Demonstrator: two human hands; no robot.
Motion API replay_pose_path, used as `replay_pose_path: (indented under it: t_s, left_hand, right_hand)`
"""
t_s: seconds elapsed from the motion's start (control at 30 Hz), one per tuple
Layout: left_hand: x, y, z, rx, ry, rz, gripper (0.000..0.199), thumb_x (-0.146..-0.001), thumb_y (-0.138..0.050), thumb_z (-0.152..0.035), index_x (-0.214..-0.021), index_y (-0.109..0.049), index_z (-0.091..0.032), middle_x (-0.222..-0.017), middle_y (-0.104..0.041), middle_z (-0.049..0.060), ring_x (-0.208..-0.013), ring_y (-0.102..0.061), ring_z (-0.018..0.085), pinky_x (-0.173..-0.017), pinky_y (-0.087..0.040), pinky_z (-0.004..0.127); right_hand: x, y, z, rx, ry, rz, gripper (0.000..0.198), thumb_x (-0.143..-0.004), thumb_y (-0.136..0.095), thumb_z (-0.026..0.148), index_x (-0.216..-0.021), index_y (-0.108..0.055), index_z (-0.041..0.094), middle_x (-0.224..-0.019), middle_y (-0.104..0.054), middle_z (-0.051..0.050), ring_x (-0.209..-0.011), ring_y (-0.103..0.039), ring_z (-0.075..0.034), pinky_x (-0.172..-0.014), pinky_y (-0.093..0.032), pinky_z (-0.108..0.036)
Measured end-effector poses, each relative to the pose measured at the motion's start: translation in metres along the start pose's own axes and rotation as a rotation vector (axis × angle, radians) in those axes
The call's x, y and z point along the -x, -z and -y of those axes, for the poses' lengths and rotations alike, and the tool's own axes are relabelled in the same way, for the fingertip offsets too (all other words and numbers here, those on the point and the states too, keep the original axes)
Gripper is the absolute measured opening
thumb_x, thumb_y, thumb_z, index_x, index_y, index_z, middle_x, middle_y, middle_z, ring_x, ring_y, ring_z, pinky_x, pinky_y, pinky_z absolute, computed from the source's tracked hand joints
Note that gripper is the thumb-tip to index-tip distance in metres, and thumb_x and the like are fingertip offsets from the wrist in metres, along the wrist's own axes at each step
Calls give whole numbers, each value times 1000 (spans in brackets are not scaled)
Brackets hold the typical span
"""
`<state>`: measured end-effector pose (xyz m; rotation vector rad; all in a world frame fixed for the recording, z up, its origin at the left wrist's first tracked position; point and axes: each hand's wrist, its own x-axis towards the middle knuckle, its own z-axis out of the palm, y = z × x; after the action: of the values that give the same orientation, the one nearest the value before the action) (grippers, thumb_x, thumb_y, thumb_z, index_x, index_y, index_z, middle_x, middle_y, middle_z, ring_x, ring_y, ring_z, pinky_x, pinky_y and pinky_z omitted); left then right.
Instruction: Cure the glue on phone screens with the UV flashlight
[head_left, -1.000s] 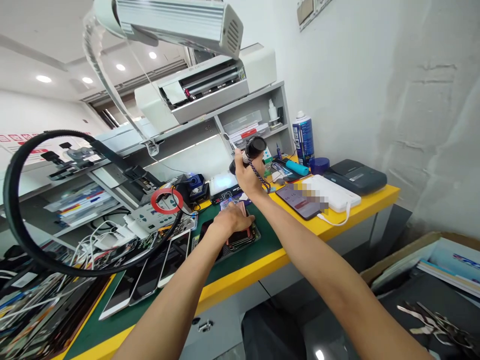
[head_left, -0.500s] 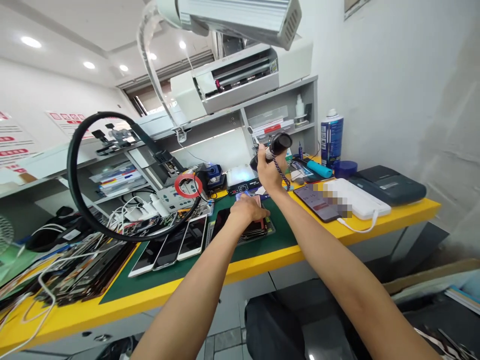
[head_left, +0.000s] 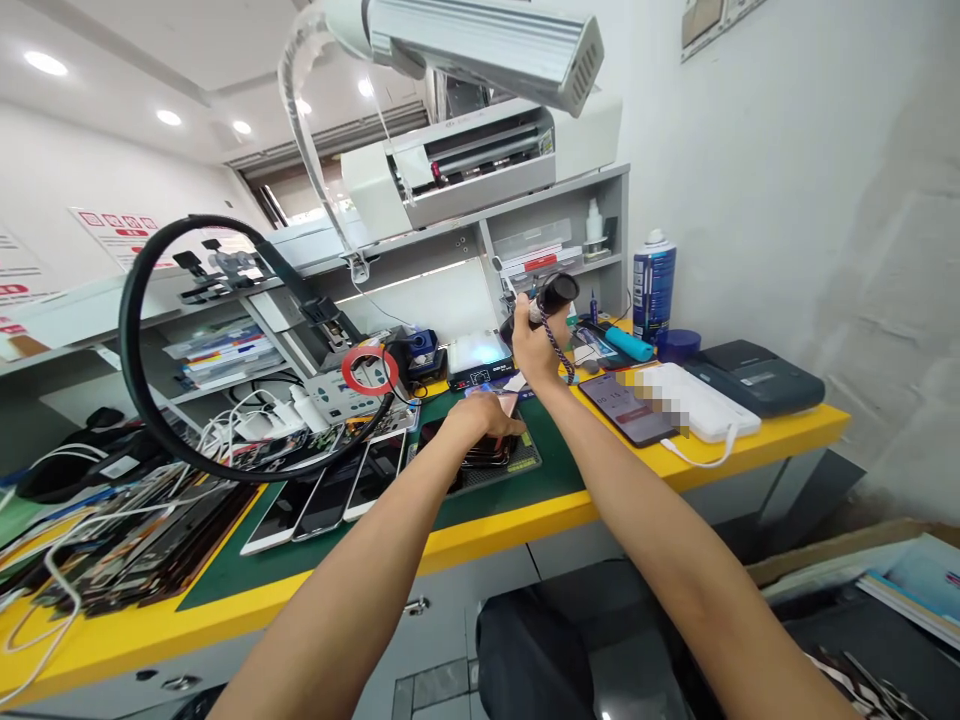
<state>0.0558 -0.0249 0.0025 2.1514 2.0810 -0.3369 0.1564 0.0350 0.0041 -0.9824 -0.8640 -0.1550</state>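
Note:
My right hand is closed around a black handheld tool with a round end and a braided cord hanging from it; its exact kind I cannot make out. It is raised above the bench, to the right of my other hand. My left hand lies over a stack of dark phone-like slabs, gripping it with the thumb stretched to the right. Most of its fingers are hidden behind the hand. Under the stack is a mesh-patterned pad. Pinkish-purple light shows just beyond my left fingers.
Left of the pad lie several phones, with piled screens farther left. A black hose loop hangs above them. To the right are a lit phone, a white power bank, a dark box and a spray can.
The view has shifted slightly, moving the bench left in the picture. My left hand has moved a little over the stack. My right hand keeps hold of the black tool.

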Motion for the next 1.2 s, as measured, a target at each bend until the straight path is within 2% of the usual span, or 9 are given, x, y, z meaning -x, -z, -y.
replay_pose_path:
  t_s: [0.3,0.37,0.43,0.53,0.63,0.77,0.83,1.0,1.2]
  left_hand:
    - [1,11,6,60,-30,30,86,-65,-70,-61,-133,-57,-11,-142,-55,24,-127,-56,39,-93,-52,38]
    - [1,15,13,130,-36,61,78,-66,-70,-59,-126,-60,-11,-129,-64,24,-114,-65,38,-81,-56,35]
    - [2,19,22,226,-49,115,62,-69,-68,-56,-111,-65,-11,-103,-73,21,-90,-73,34,-65,-57,33]
    - [7,25,41,390,-94,183,41,-76,-64,-55,-90,-63,-16,-77,-71,12,-69,-72,26,-54,-55,30]
    - [14,33,64,549,-144,245,38,-78,-63,-57,-84,-60,-21,-76,-71,8,-74,-73,24,-61,-59,30]
    - [20,40,95,828,-119,462,37,-79,-58,-55,-83,-67,-19,-88,-76,14,-85,-75,27,-73,-61,35]
    - [20,42,108,890,-102,510,39,-81,-53,-53,-84,-71,-18,-90,-77,16,-86,-75,28,-79,-61,38]
    - [22,45,123,971,-83,510,41,-84,-50,-52,-84,-73,-18,-92,-77,16,-87,-75,29,-87,-59,42]
    - [32,44,124,1019,-63,450,40,-79,-58,-54,-85,-72,-17,-89,-77,16,-84,-75,28,-83,-61,40]
  right_hand:
    - [1,2,1,-36,-16,48,51,-94,-46,59,-111,-54,11,-97,-69,-19,-104,-66,-30,-86,-52,-37]
    - [0,2,0,-44,-26,55,52,-94,-45,59,-112,-53,11,-98,-68,-20,-106,-66,-30,-86,-53,-37]
    - [-2,2,0,-47,-28,45,53,-94,-45,60,-112,-53,11,-98,-67,-21,-109,-65,-31,-86,-53,-38]
    - [-4,1,-2,-39,-27,27,52,-94,-45,60,-112,-53,11,-99,-67,-20,-112,-64,-32,-87,-53,-38]
    - [-6,1,-3,-31,-30,21,52,-94,-44,60,-112,-52,12,-101,-67,-19,-110,-65,-30,-87,-54,-38]
    - [-5,2,-3,-54,-24,24,51,-95,-44,59,-115,-51,12,-105,-67,-19,-111,-64,-29,-86,-54,-37]
    - [-4,1,-4,-56,-13,32,51,-96,-44,58,-116,-50,12,-105,-67,-19,-110,-64,-29,-86,-53,-37]
    - [-2,-1,-9,-40,10,108,47,-95,-47,55,-115,-50,13,-103,-68,-16,-97,-68,-28,-82,-53,-37]
    - [-3,2,-8,48,-47,280,34,-92,-51,46,-108,-52,16,-99,-69,-12,-90,-67,-28,-79,-51,-37]
